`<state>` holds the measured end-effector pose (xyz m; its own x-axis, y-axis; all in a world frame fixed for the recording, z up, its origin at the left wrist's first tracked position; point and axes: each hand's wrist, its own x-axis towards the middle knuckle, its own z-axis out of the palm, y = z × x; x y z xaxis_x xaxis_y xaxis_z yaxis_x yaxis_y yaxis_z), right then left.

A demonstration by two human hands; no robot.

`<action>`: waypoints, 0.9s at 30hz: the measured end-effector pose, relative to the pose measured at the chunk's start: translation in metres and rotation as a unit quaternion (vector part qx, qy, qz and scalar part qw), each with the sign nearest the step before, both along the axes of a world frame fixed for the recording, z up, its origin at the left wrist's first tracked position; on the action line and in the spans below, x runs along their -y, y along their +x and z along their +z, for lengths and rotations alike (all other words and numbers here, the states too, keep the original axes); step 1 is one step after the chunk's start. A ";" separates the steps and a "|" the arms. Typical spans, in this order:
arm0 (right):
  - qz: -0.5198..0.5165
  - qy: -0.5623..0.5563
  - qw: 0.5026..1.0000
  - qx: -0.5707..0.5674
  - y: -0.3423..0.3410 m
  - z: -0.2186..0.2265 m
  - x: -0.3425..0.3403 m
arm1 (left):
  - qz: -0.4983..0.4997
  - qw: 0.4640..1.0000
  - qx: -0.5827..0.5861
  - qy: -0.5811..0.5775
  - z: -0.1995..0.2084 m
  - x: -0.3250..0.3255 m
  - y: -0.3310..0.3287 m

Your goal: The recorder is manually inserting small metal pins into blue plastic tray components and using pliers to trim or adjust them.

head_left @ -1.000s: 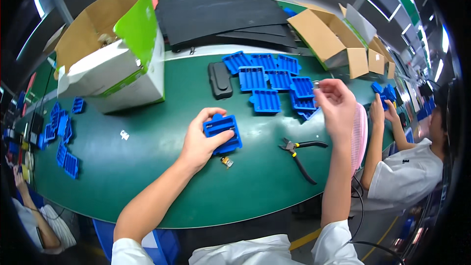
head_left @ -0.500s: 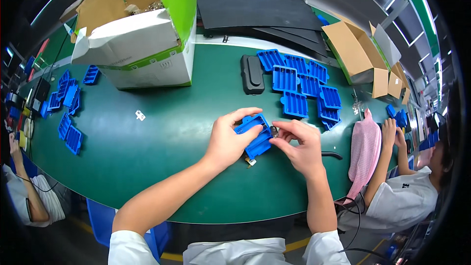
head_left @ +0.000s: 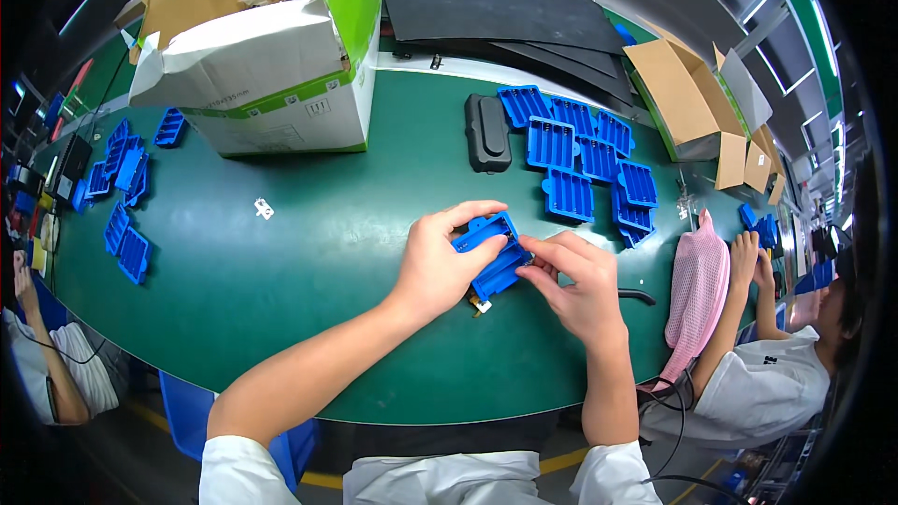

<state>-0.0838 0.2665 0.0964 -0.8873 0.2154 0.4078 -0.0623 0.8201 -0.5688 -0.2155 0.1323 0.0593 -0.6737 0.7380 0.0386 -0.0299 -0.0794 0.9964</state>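
- Blue holder, one, divided into compartments: tilted, held over the bench, on the person's side of the black case.
- Left hand: gripping the holder, thumb laid across its inside, forefinger along the far edge.
- Right hand: thumb and forefinger brought close together at the holder's right edge; anything pinched there is hidden, so its grip cannot be told.
- Small metal piece: on the person's side of the black case, partly covered by the holder.
- Blue holders, one cluster: right of the black case.
- Black handle: right of the black case and nearer the person, its other end out of sight.
- Handling note, as judged: brace the wall opposite the push, leave thumb clearance, line any part up squarely, press evenly; a skewed push could bend thin metal.
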 end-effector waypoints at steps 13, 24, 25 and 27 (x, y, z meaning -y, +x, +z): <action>-0.075 -0.291 0.953 0.042 -0.006 -0.012 -0.002 | 0.018 0.998 0.053 0.031 -0.001 0.000 0.002; -0.098 -0.117 0.987 -0.054 -0.008 -0.013 0.008 | 0.067 0.997 -0.032 0.010 0.003 0.003 0.006; -0.096 -0.119 0.987 -0.052 -0.008 -0.014 0.007 | 0.061 0.997 -0.048 0.003 0.004 0.003 0.006; -0.105 -0.150 0.981 -0.059 -0.009 -0.015 0.007 | 0.064 0.997 -0.049 0.009 0.001 0.002 0.005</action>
<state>-0.0929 0.2592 0.0818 -0.7612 0.5145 0.3947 0.0105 0.6184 -0.7858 -0.2106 0.1299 0.0606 -0.7553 0.6442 0.1209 0.0791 -0.0936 0.9925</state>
